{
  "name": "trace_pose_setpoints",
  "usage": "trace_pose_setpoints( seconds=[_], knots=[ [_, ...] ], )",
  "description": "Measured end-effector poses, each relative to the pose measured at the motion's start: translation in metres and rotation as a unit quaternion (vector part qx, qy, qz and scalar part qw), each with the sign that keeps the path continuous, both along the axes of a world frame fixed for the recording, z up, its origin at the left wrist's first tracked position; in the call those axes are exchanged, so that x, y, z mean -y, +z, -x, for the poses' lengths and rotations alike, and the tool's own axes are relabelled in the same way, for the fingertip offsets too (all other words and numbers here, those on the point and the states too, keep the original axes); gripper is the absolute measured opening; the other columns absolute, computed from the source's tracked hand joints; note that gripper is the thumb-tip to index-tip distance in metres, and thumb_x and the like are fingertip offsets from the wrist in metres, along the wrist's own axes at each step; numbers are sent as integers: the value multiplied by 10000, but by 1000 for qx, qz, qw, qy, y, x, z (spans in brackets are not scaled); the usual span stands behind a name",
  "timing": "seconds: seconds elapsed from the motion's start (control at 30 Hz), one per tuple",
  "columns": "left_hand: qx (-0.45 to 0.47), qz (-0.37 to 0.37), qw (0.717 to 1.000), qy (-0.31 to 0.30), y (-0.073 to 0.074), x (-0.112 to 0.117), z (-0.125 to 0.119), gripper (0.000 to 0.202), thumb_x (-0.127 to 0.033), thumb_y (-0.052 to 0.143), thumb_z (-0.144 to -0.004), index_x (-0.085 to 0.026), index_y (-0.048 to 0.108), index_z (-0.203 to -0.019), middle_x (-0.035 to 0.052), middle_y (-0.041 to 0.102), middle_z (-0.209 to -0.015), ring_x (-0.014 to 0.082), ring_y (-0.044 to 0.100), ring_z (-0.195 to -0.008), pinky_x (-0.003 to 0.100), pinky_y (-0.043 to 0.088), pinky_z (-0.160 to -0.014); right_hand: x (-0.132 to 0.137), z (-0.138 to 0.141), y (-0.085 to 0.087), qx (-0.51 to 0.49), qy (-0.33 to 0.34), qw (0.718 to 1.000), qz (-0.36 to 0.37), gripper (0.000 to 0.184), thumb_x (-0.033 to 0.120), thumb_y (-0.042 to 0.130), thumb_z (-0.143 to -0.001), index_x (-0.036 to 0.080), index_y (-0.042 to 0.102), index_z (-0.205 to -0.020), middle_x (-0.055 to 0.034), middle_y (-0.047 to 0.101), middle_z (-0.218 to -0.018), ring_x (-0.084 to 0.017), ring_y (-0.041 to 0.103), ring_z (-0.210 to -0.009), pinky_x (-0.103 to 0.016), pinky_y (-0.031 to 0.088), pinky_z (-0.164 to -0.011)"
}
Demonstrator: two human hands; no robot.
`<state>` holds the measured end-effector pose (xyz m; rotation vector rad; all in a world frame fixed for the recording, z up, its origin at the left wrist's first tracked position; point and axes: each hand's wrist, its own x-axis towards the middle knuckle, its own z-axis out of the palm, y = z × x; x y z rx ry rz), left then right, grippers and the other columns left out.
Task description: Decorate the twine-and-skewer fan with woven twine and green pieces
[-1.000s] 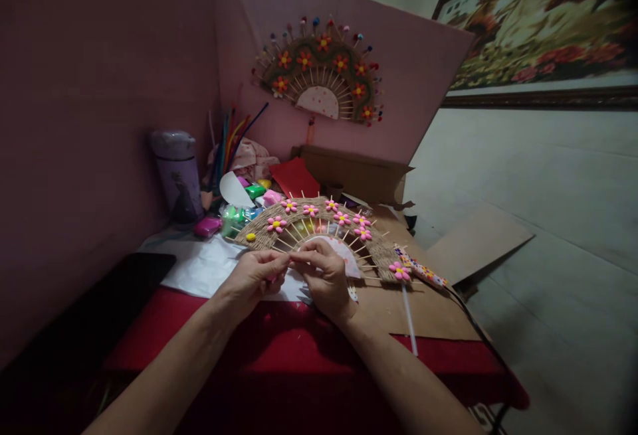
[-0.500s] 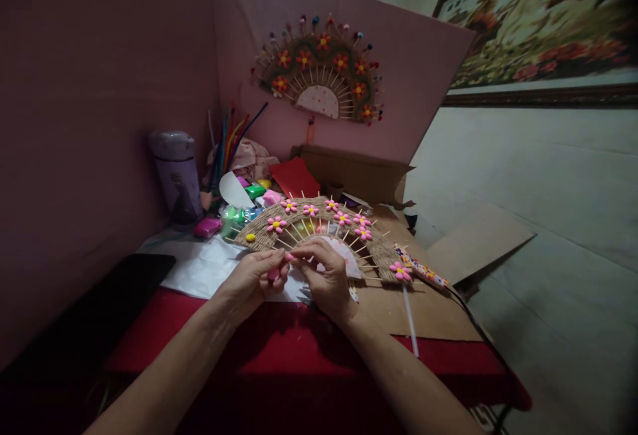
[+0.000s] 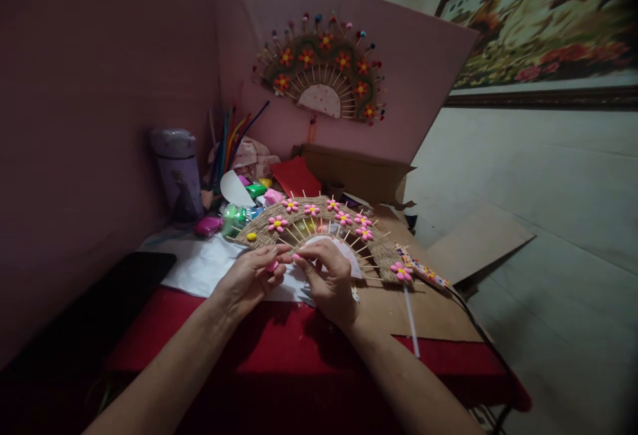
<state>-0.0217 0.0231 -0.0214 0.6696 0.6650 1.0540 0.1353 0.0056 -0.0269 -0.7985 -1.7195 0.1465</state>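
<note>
My left hand point(image 3: 256, 277) is curled around a lump of pink modelling clay point(image 3: 272, 266), which shows between its fingers. In my right hand point(image 3: 329, 282) a small bit of pink clay point(image 3: 296, 257) is pinched between thumb and forefinger. The two hands are close together but apart, in front of a fan woven of twine on thin sticks point(image 3: 319, 219). Pink clay flowers with yellow centres point(image 3: 278, 223) decorate the fan. Near its left end lies a lone yellow clay oval point(image 3: 252, 236). My right hand partly covers the fan's white dotted half-disc point(image 3: 349, 257).
Packs of coloured clay point(image 3: 208, 225) and a purple bottle point(image 3: 177, 176) stand at the left. Cardboard point(image 3: 419, 309) lies under the fan, with a patterned tool point(image 3: 423, 272) and its black cord at the right. A finished fan point(image 3: 319, 99) hangs on the pink board behind.
My hands have drawn apart slightly. A small pink bit is now separate in my right fingers, and the left fingers have loosened a little around the larger lump.
</note>
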Motion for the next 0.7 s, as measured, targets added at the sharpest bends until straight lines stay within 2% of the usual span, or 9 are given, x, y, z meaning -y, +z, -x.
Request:
trace_pose_setpoints(
  seconds=[0.1, 0.2, 0.33, 0.53, 0.7],
  knots=[
    [-26, -19, 999, -10, -1, 3, -1, 161, -218, 687, -759, -59, 689, -782, 46, 592, -660, 42, 484, -509, 133, 397, -472, 0, 1, 0, -10, 17, 1000, 18, 61, 171, 588, -843, 197, 640, -862, -45, 605, -807, -164, 557, -778, -302, 468, -672],
    [-38, -40, 998, -27, -1, 6, -2, 191, -233, 774, -670, -70, 676, -690, 14, 555, -601, 41, 485, -530, 120, 387, -486, -2, 2, -2, -11, 29, 999, 28, 72, 162, 597, -830, 201, 646, -865, -43, 594, -818, -163, 558, -785, -288, 467, -648],
    [-41, -53, 997, -35, 0, 6, -1, 215, -238, 800, -633, -75, 687, -717, 3, 550, -596, 27, 457, -515, 116, 360, -483, -3, 2, -2, -17, 28, 998, 48, 98, 209, 628, -821, 208, 647, -917, -40, 594, -820, -157, 551, -756, -280, 461, -620],
    [-44, -37, 998, -25, 2, 6, -2, 227, -281, 792, -644, -94, 667, -668, -9, 527, -588, 29, 447, -509, 123, 357, -475, -2, 2, -2, -24, 31, 998, 45, 58, 198, 605, -840, 203, 664, -838, -41, 585, -809, -159, 552, -775, -286, 463, -648],
    [-32, -30, 998, -39, 0, 5, -1, 210, -218, 808, -617, -87, 676, -716, 0, 561, -649, 27, 489, -550, 116, 388, -517, -2, 3, -2, -21, 37, 998, 54, 71, 217, 640, -815, 201, 662, -881, -40, 589, -819, -158, 549, -759, -275, 452, -612]
  ],
)
